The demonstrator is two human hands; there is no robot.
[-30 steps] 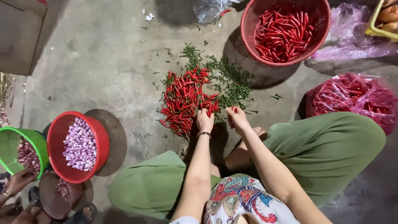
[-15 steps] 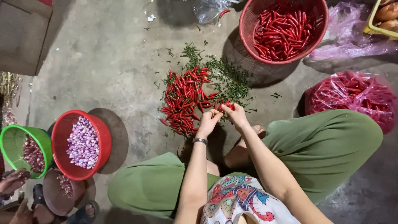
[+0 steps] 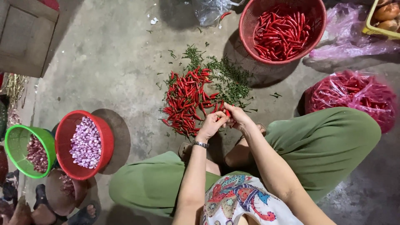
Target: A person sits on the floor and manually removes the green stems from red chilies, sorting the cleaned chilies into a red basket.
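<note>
A heap of red chilli peppers (image 3: 185, 102) lies on the concrete floor, with a scatter of plucked green stems (image 3: 231, 79) just behind and to its right. My left hand (image 3: 211, 124) and my right hand (image 3: 235, 116) meet at the near edge of the heap. Both pinch the same small red chilli (image 3: 225, 112) between the fingertips. A metal bracelet circles my left wrist.
A red basket (image 3: 316, 25) of stemmed chillies stands at top right. A clear bag of chillies (image 3: 350, 98) lies at right. At left a red bowl (image 3: 104, 139) holds peeled shallots beside a green bowl (image 3: 14, 143). A wooden crate (image 3: 25, 37) is top left. Another person's feet show bottom left.
My hands have drawn together from the heap's edge and now hold one chilli between them. The view has drifted slightly.
</note>
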